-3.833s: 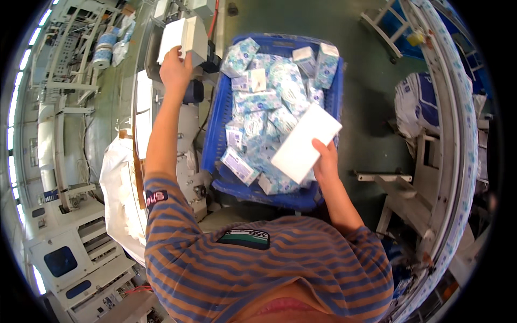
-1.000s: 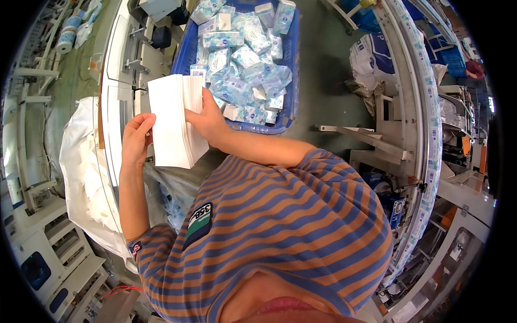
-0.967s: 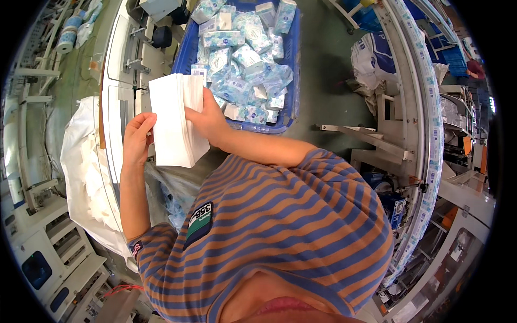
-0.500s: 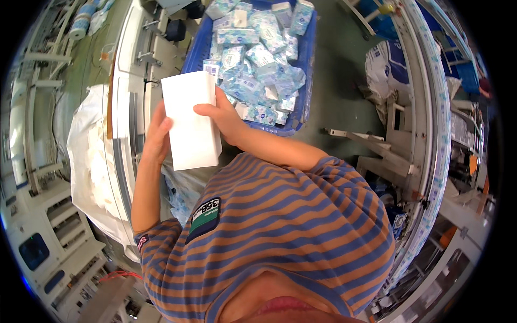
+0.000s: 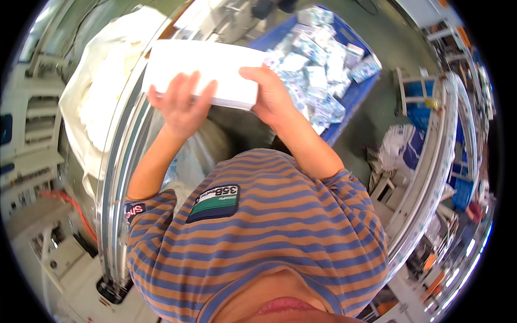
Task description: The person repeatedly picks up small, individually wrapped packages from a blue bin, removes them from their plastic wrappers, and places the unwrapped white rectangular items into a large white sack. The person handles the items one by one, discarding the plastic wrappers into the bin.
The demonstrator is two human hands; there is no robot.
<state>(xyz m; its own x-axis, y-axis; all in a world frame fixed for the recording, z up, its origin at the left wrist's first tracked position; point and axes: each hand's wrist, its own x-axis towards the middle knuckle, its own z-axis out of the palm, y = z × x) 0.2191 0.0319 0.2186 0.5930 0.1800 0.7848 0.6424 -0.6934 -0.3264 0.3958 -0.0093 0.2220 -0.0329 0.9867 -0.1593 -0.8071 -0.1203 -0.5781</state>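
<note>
— Clasped at its right end, the white, oblong, paper-like block [image 5: 199, 56] is in the right hand [image 5: 272, 96], thumb on top and the other fingers mostly hidden from me

— And what is the left hand [image 5: 186, 110] doing?

— Its fingers are spread along the near long side, touching it. They are blurred, so I cannot tell whether they squeeze or only support

— Where do I have the block, then?

— Beyond the brown-and-blue striped shirt [image 5: 291, 196], toward the left, its length running left to right. From my viewpoint it overlaps the long silver metal rails [image 5: 114, 177]; I cannot tell whether it touches them

— What else can I make out around it?

— On the far right of it, a blue rectangular plastic crate [image 5: 355, 102], heaped with blue-and-white wrapped packs [image 5: 315, 81]. To its left, a large white plastic bag [image 5: 72, 110] with pale crumpled material [image 5: 105, 91] in it. Well off to the right I see a white-and-blue sack [image 5: 401, 145], and at the near left a thin red cable [image 5: 75, 207]
</note>
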